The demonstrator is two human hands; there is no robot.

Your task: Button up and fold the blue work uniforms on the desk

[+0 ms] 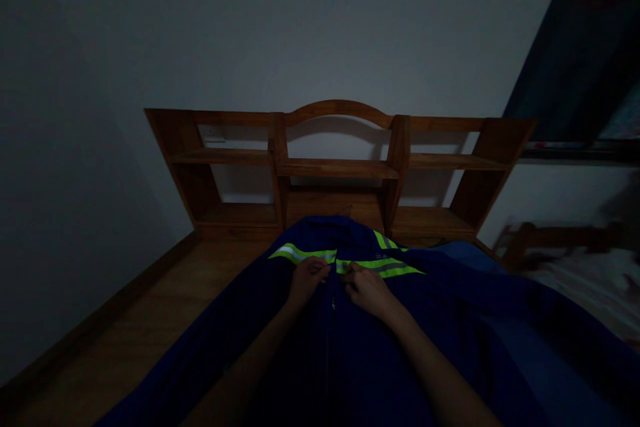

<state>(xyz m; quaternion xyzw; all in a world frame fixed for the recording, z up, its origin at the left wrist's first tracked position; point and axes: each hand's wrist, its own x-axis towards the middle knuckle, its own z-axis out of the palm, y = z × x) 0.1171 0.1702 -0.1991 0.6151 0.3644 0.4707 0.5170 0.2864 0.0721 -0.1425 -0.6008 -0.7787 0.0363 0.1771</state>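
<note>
Dark blue jacket (pixel 350 360) laid out front side up, low in the middle of the view, with collar (pixel 330 227) at the far end, close to a wooden headboard (pixel 337 168). Bright green and silver stripes (pixel 395 268) across the chest, and one more piece on the shoulder at the right. Down the middle, a long zipper (pixel 327 360) with a small shiny zipper pull (pixel 333 303) just below the hands. At the left part of the chest stripe, left hand (pixel 306 277) with thumb and finger pinched together on the jacket, near its front edge. Just across the gap, right hand (pixel 367 285) with bent fingers, tips down on the other part of the stripe. Too dark to tell if pinching cloth there or only touching it. Long dark sleeves reaching out to both sides, with blue cloth (pixel 530 353) under the one on the right. On the headboard, little open shelves and a round arch on top. Behind it, a plain wall (pixel 325 33) with a white wall socket (pixel 215 135) seen through the left shelf. Off to the left, flat wooden boards (pixel 145 300). Over on the right, pale, rumpled cloth (pixel 590 287) beside a dark wooden rail (pixel 565 235), and higher up, a dark window (pixel 580 60).
</note>
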